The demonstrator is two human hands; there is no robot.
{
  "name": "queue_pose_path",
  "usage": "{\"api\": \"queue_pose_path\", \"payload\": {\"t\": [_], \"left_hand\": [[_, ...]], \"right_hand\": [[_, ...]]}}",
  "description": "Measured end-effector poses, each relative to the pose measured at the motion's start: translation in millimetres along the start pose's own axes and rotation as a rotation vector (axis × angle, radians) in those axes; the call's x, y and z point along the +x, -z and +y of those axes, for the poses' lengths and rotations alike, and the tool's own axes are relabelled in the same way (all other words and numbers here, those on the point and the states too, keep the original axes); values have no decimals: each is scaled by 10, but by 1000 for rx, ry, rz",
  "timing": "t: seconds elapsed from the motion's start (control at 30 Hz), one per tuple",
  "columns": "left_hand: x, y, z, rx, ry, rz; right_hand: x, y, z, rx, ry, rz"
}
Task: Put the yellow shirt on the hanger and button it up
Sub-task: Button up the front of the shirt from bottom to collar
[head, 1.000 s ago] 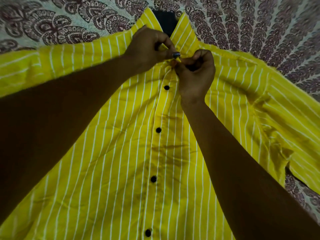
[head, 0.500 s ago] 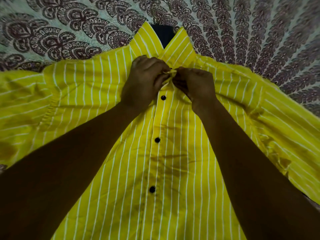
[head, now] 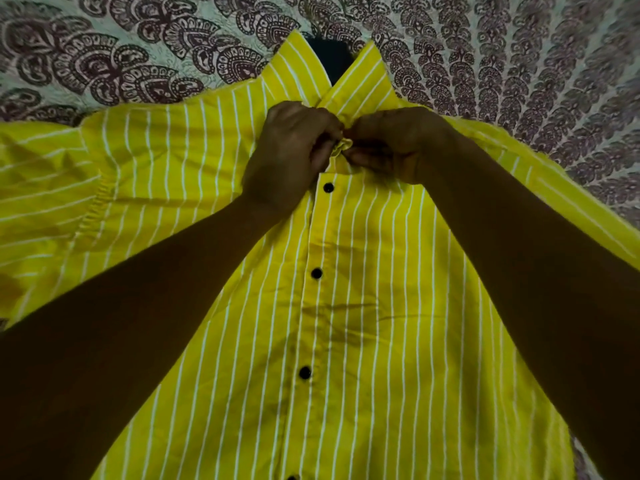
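The yellow shirt (head: pixel 381 306) lies flat on the patterned sheet (head: pixel 104 64), collar (head: pixel 360 81) at the far end. It looks soft and light, so I would hold its front edge. Just below the collar my left hand (head: pixel 291 157) and right hand (head: pixel 391 147) both pinch a small fold of it, fingers (head: pixel 322 143) curled tight

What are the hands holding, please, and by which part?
Left hand and right hand both pinch the yellow shirt at the placket top, below the collar.

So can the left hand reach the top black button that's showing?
Probably yes. The button lies bare right by the left hand, with nothing covering it, though that hand is busy pinching the shirt just above it.
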State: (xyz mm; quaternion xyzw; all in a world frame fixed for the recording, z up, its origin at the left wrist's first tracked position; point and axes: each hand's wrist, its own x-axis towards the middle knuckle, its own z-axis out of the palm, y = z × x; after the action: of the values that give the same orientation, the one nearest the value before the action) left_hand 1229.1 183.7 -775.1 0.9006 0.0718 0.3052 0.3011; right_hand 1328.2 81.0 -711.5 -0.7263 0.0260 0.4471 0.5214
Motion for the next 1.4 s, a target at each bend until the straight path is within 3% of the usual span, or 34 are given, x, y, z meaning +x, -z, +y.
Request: {"api": "queue_pose_path", "payload": {"t": [0.17,0.27,0.47,0.6,0.73,0.97,1.13,1.2,1.27,1.33,1.4], "left_hand": [[79,78,87,28,233,131],[86,68,204,-151,387,46],[144,30,363,-448,836,70],[179,64,299,-538,975,64],[126,73,328,-427,894,88],[106,98,243,-480,819,11],[90,73,166,-530,766,-23],[96,54,154,-579,768,3],[110,27,163,-438,666,33],[91,29,209,-250,495,74],[81,87,208,-87,327,73]], "right_hand": [[-32,-68,176,251,148,109],[-73,-121,275,306,255,190],[-98,-253,426,146,486,437],[-150,-330,543,44,584,527],[-197,-342,553,-62,586,540],[-95,-291,467,-53,495,554],[-37,-232,401,385,284,267],[-68,-212,369,461,229,202],[-79,-193,330,491,198,185],[-68,-118,262,328,280,264],[-16,63,179,-50,493,472]]}}
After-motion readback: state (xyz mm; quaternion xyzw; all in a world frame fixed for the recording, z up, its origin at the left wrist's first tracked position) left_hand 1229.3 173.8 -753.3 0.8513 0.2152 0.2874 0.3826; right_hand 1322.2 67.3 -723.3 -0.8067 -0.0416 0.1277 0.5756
